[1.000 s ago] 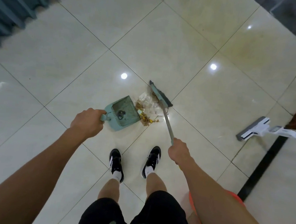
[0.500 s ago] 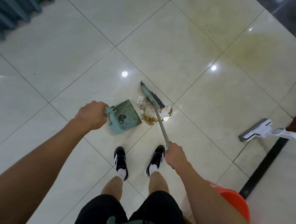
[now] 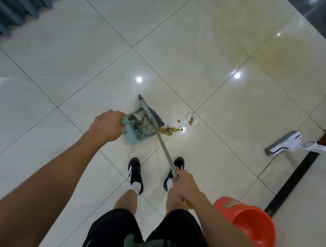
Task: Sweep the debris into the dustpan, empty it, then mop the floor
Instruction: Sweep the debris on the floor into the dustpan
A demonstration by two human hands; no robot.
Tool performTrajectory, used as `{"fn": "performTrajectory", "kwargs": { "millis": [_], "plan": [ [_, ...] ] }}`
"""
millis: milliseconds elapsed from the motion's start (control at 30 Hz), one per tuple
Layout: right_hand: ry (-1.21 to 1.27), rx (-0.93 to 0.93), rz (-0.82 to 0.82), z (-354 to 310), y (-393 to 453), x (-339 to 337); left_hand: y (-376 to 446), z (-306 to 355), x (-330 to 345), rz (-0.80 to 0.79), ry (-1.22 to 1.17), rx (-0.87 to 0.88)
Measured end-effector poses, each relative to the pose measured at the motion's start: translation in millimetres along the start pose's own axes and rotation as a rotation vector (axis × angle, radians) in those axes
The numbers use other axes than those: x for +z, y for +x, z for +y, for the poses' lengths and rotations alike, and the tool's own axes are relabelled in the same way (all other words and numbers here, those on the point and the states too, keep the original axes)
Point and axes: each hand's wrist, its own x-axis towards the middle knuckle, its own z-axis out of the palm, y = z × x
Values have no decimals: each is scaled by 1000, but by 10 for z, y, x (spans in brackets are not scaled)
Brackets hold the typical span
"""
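Clearly we are mid-sweep: our left hand (image 3: 106,126) grips the dustpan (image 3: 137,130) handle, pan flat on the floor (image 3: 185,46) just ahead of our shoes (image 3: 136,173), and our right hand (image 3: 185,185) is wrapped round the broom (image 3: 152,116) stick, its head lying across the pan's mouth. Some debris (image 3: 170,129) sits in the pan, but crumbs and a paper scrap trail off to the right of the bristles. We judge the risk is a hasty stroke flicking those bits wider, or the pan's lip lifting so crumbs slide under. The mop (image 3: 287,143) lies near the floor's right edge, the bucket (image 3: 248,221) beside our right arm.
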Motion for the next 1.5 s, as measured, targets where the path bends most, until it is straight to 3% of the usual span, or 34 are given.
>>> {"fn": "performTrajectory", "kwargs": {
  "millis": [333, 833, 1133, 1500],
  "plan": [
    [159, 4, 10, 51, -405, 437, -215, -209, 118, 30, -54, 7],
    [239, -45, 97, 302, -647, 232, -1013, -322, 389, 67, 2, -52],
    [589, -33, 24, 42, -585, 351, -1345, -549, 444, 70, 58, -85],
    [1062, 101, -83, -886, -20, 510, -1068, -1157, 327, 32, 54, -80]
  ]
}}
